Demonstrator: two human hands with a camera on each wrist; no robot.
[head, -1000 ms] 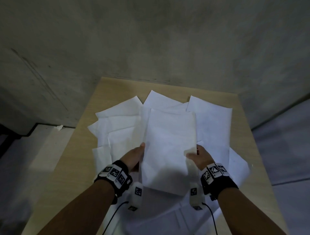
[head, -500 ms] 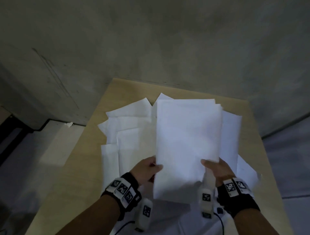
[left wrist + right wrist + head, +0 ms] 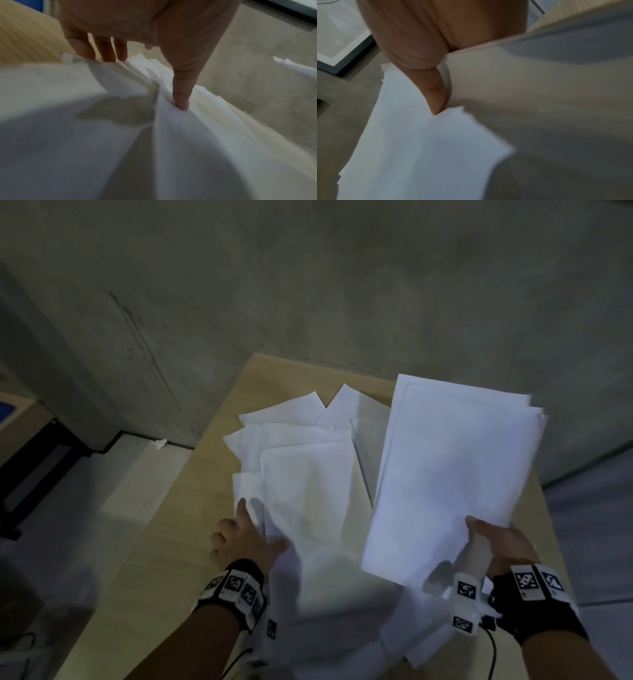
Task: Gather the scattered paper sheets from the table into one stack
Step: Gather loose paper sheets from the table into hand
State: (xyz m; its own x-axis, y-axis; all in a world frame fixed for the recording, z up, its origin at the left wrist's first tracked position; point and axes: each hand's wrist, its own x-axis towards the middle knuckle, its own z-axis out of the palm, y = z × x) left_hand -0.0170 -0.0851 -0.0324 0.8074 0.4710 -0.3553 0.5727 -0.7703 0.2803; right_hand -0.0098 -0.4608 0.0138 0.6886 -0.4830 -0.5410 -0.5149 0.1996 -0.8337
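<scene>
My right hand [image 3: 490, 538] grips a stack of white paper sheets [image 3: 452, 474] by its near right corner and holds it tilted above the right side of the table. In the right wrist view the thumb [image 3: 435, 94] lies on top of that stack [image 3: 419, 148]. Several loose sheets [image 3: 308, 474] overlap on the left and near parts of the wooden table [image 3: 178, 542]. My left hand [image 3: 246, 537] rests on their left edge with fingers spread. In the left wrist view its thumb [image 3: 181, 97] presses a crease into the loose sheets [image 3: 85, 128].
A concrete wall [image 3: 342, 285] stands right behind the table. Pale floor [image 3: 102, 491] with a small white scrap [image 3: 159, 443] lies to the left, beside dark furniture [image 3: 30, 446]. A grey surface [image 3: 596, 525] borders the table's right side.
Both hands held the stack before. My left hand has let go and moved left onto the loose sheets, while my right hand carried the stack to the right.
</scene>
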